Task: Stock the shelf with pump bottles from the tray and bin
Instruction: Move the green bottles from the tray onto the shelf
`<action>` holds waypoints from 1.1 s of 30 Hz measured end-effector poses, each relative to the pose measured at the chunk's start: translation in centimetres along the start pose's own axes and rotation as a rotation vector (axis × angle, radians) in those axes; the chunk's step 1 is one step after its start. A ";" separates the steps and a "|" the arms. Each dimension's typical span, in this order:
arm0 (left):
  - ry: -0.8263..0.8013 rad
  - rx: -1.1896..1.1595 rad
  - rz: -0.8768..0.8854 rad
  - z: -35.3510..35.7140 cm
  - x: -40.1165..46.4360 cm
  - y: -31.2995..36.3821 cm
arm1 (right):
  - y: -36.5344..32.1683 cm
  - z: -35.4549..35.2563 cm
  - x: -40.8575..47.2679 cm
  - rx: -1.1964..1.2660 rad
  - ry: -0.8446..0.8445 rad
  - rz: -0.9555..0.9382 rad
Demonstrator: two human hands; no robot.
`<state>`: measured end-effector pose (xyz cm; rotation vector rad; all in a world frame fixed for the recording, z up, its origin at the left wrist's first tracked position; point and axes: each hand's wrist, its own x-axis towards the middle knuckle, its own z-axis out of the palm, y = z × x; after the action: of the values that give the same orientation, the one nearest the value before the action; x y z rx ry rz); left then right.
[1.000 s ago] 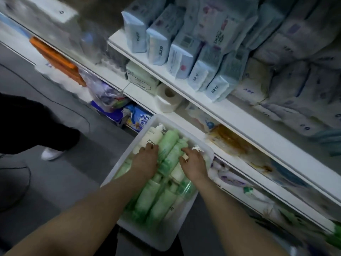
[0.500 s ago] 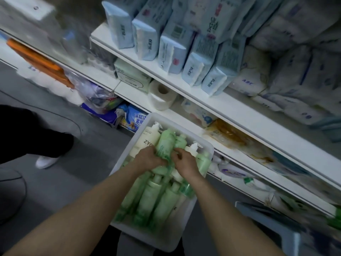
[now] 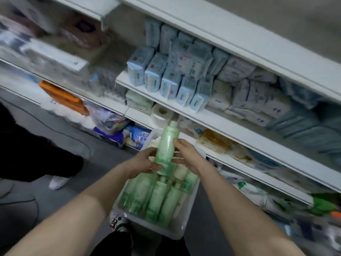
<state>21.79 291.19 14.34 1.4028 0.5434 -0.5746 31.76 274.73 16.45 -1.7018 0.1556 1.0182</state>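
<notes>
Hands, our left hand [image 3: 145,161] and right hand [image 3: 186,154], grip one green bottle [image 3: 167,145] from either side, upright above the tray [image 3: 177,231].

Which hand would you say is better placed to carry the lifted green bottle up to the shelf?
Probably the right hand: it grips the green bottle on the side nearer the shelf. The left hand holds its base on the aisle side.

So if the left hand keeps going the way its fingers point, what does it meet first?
The green bottle: the left hand already grips its lower part, fingers pointing right toward the right hand just beyond.
</notes>
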 end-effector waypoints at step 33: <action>0.369 0.285 0.920 -8.5 -12.7 31.4 | -34.2 3.7 -11.3 -0.142 0.084 -0.761</action>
<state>32.90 302.75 45.32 1.8478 0.0523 0.3699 41.91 287.19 48.91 -1.7155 -0.4915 0.3925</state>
